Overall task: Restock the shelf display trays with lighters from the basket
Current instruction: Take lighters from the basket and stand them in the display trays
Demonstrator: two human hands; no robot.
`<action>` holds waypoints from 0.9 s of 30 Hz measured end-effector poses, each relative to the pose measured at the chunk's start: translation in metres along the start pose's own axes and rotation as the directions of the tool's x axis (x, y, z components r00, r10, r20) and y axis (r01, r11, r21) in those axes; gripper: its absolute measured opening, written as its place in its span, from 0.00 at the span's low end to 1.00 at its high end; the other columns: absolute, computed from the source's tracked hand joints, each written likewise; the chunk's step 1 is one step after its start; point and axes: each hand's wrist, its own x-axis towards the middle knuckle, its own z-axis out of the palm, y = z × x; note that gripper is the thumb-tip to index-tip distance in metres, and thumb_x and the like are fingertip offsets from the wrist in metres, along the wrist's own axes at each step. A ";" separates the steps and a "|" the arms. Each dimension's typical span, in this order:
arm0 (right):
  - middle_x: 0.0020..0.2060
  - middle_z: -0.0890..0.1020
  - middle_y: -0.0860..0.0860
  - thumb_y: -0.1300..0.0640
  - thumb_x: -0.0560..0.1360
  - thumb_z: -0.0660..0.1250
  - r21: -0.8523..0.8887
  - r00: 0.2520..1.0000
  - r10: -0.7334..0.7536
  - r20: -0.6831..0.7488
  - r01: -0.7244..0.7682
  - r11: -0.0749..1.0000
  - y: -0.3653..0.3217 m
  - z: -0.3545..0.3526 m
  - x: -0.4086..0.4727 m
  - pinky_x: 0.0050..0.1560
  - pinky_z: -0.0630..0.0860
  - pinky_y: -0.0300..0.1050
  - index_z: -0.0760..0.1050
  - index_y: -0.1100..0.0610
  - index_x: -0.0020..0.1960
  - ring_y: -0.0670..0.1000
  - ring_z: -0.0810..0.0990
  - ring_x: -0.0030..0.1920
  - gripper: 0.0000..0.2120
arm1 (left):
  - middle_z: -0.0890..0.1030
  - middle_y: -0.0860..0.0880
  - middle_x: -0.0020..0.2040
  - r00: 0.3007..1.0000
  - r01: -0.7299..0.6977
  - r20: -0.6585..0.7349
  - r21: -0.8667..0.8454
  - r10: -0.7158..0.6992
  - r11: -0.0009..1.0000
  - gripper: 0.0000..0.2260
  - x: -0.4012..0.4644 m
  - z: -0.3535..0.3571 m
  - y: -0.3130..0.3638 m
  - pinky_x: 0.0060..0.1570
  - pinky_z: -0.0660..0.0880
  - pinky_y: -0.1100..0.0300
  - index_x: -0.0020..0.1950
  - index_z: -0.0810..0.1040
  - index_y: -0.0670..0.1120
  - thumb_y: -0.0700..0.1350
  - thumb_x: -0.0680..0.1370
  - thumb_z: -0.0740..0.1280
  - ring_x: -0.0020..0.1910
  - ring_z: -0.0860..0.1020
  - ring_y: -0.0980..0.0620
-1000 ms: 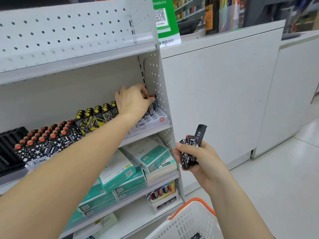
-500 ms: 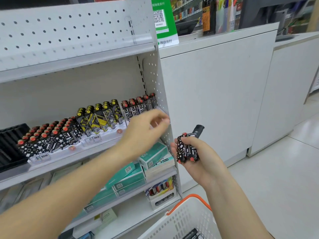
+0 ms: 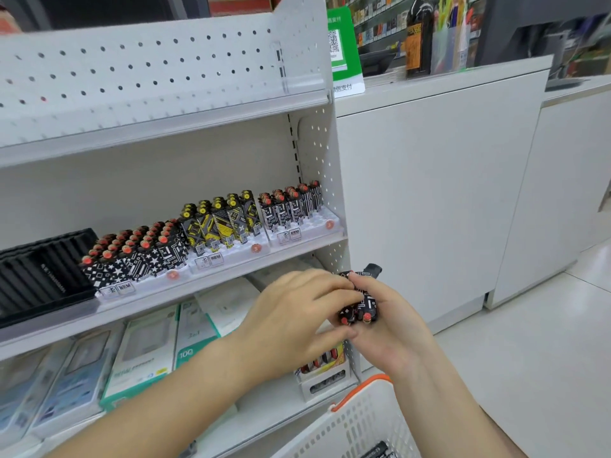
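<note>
Since a second ago our left hand (image 3: 297,312) has come away from the rightmost tray (image 3: 317,226) on the shelf and travelled down to meet the right hand (image 3: 386,328) in front of the shelf's edge.

From the head camera, our right hand grips a small bundle of lighters (image 3: 360,309), held as a ready supply so we need not reach into the basket each time. Our left fingers pinch at one of them, probably to draw it out for the open slots at the front of that tray. The white basket (image 3: 357,421) with its orange rim sits below our wrists, one dark item showing inside. Two fuller trays (image 3: 228,256) of lighters stand to the left, beside a black rack (image 3: 39,276); boxed goods fill the shelf underneath. Nothing blocks the way back up.
</note>
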 end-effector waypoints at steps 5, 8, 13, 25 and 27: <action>0.38 0.79 0.56 0.60 0.74 0.64 0.041 0.999 0.052 0.000 -0.052 0.998 0.007 0.002 0.006 0.28 0.75 0.41 0.75 0.64 0.47 0.52 0.79 0.35 0.07 | 0.82 0.51 0.56 0.998 -0.065 0.002 0.071 0.065 0.995 0.15 -0.008 -0.005 -0.008 0.51 0.76 0.58 0.56 0.82 0.46 0.51 0.74 0.66 0.52 0.81 0.52; 0.37 0.80 0.57 0.62 0.74 0.64 0.087 0.999 0.034 -0.010 -0.033 0.996 0.008 0.006 0.007 0.32 0.79 0.40 0.75 0.64 0.46 0.51 0.80 0.36 0.05 | 0.83 0.51 0.57 0.999 -0.004 -0.032 0.038 0.006 0.999 0.14 -0.011 -0.009 -0.009 0.53 0.76 0.61 0.58 0.82 0.45 0.49 0.78 0.63 0.54 0.81 0.55; 0.41 0.82 0.60 0.65 0.75 0.65 0.077 0.996 0.046 -0.075 -0.040 0.996 0.012 0.009 0.008 0.43 0.82 0.48 0.76 0.65 0.51 0.55 0.83 0.42 0.06 | 0.83 0.57 0.47 0.916 0.357 -0.100 -0.238 -0.389 0.903 0.14 -0.009 -0.027 -0.008 0.44 0.74 0.66 0.59 0.80 0.50 0.52 0.79 0.61 0.44 0.78 0.62; 0.39 0.82 0.58 0.65 0.73 0.68 -0.013 0.991 0.037 -0.132 -0.039 0.999 0.017 0.007 0.012 0.38 0.83 0.44 0.75 0.66 0.54 0.52 0.83 0.34 0.10 | 0.79 0.56 0.40 0.655 0.714 -0.178 -0.173 -0.734 0.679 0.05 0.048 -0.044 -0.096 0.45 0.71 0.64 0.49 0.81 0.48 0.47 0.78 0.67 0.43 0.79 0.56; 0.39 0.82 0.57 0.65 0.73 0.68 -0.014 0.991 0.031 -0.133 -0.034 0.999 0.015 0.006 0.014 0.37 0.82 0.43 0.75 0.66 0.58 0.51 0.82 0.34 0.14 | 0.80 0.56 0.40 0.665 0.712 -0.177 -0.140 -0.725 0.688 0.05 0.051 -0.041 -0.101 0.48 0.75 0.59 0.48 0.82 0.48 0.48 0.78 0.67 0.44 0.79 0.54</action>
